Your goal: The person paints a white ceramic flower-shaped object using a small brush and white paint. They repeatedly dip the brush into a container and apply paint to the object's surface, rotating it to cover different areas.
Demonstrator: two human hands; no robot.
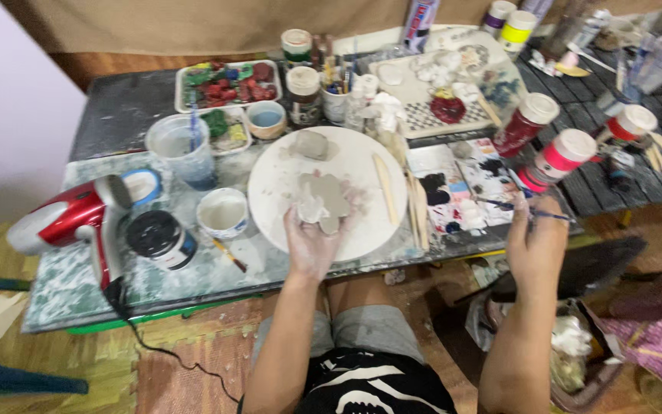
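Two hands are at work over a low table (pixel 116 115) crowded with paint pots and tools. The left hand (pixel 312 238) lies palm up at the near rim of a round white board (pixel 285 165), its fingers curled loosely under and around a flat, lobed clay piece (pixel 323 198), grey and flower-like in outline. The piece rests partly on the fingers and partly on the board, so it is cradled rather than pinched. The right hand (pixel 536 241) is well apart, out past the table's right edge, closed on a thin brush (pixel 511 207) whose tip points towards a paint-smeared palette (pixel 453 192).

By its look the clay piece is light, thin and soft or only half dry: it would likely bend or crack at the narrow necks between the lobes if lifted by one edge, and its damp surface could take fingerprints. The safest hold seems to be from beneath, with spread fingers under the middle, as the left hand has it now, not by a lobe tip.

A second clay lump (pixel 312 144) sits at the board's far side, and a wooden modelling tool (pixel 385 188) lies near the right rim. A red hair dryer (pixel 70 218) lies on the table's left.
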